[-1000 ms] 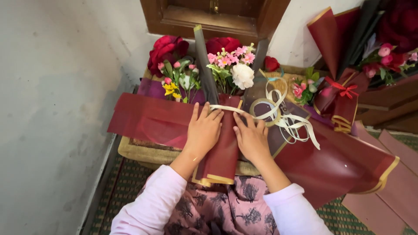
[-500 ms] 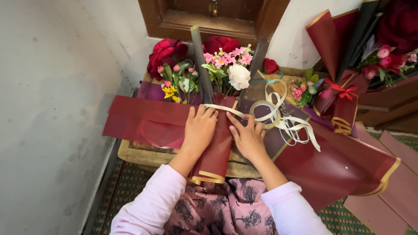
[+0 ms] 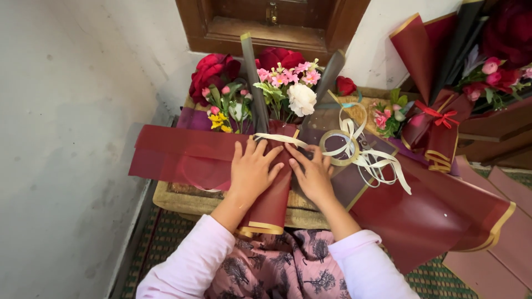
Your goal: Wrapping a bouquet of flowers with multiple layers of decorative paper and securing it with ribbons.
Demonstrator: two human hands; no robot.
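Observation:
My left hand (image 3: 252,169) lies flat, fingers spread, on a folded strip of dark red wrapping paper (image 3: 271,202) with a gold edge. My right hand (image 3: 313,174) presses flat beside it on the same wrap, its fingertips meeting the left hand near a cream ribbon (image 3: 277,138). Just beyond the fingers stands a small bouquet (image 3: 288,88) of pink flowers, a white bloom and red roses, sitting in the wrap. A wide sheet of red paper (image 3: 177,155) spreads to the left under my left hand.
A loose coil of cream ribbon (image 3: 354,152) lies right of my right hand. More red sheets (image 3: 438,216) spread right. A second flower bunch (image 3: 221,102) stands left, a finished wrapped bouquet (image 3: 438,116) at right. All rest on a low cushioned stand (image 3: 183,202) by a grey wall.
Both hands have shifted slightly up toward the bouquet and stay pressed flat on the red wrap. Nothing else has visibly moved.

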